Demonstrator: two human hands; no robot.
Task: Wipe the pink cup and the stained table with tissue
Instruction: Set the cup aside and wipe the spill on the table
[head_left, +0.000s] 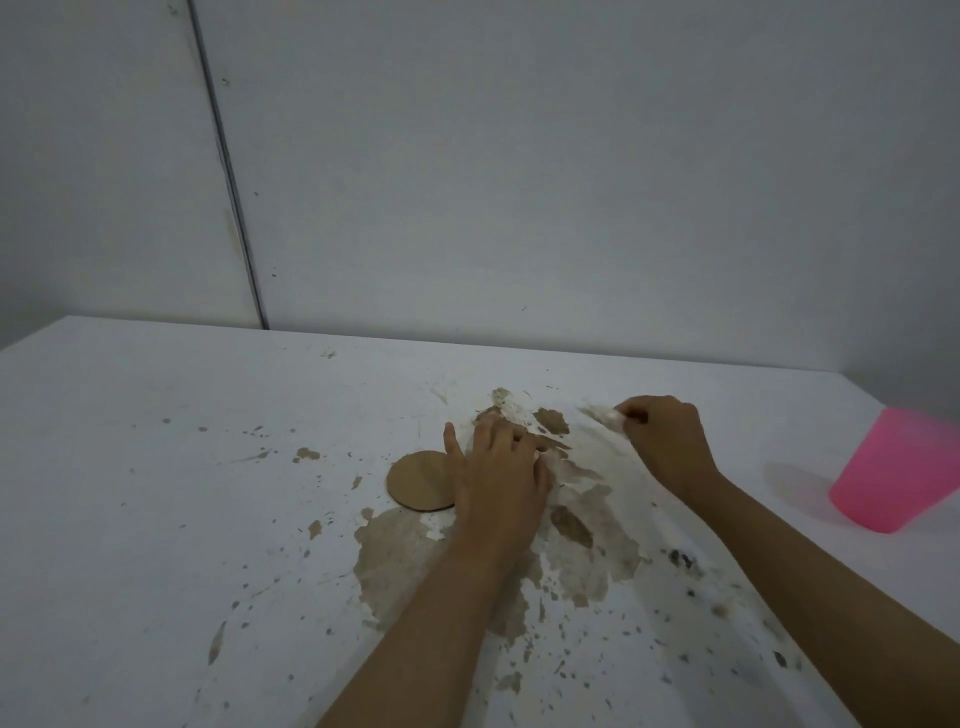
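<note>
Two bare hands are down on a white surface (130, 493) that is badly stained with brown. The biggest patch of brown stain (395, 561) spreads across the middle, just in front of the left hand, and smaller splashes and specks scatter out to the left and toward the near right, where some darker flecks lie. A thin white tissue (576, 499) is spread over the mess between the two arms, soaked through in brown blotches, so its edges are hard to tell from the surface itself.

The left hand (501, 483) lies palm down on the tissue, its fingers spread fairly wide and flat, thumb pointing toward the back wall. The right hand (662, 441) is farther back and to the right, its fingers curled in and pinching a far corner of the tissue, which looks blurred there.

Just left of the left hand, touching its edge, sits a round brown cardboard disc (418, 480), lying flat. The pink cup (896, 470) stands well apart at the right edge of view, tilted in the wide-angle picture, on a cleaner stretch.

Behind, plain grey-white wall panels (519, 156) rise from the back edge of the surface, with one dark vertical seam (226, 166) at the left. The light is dim.
</note>
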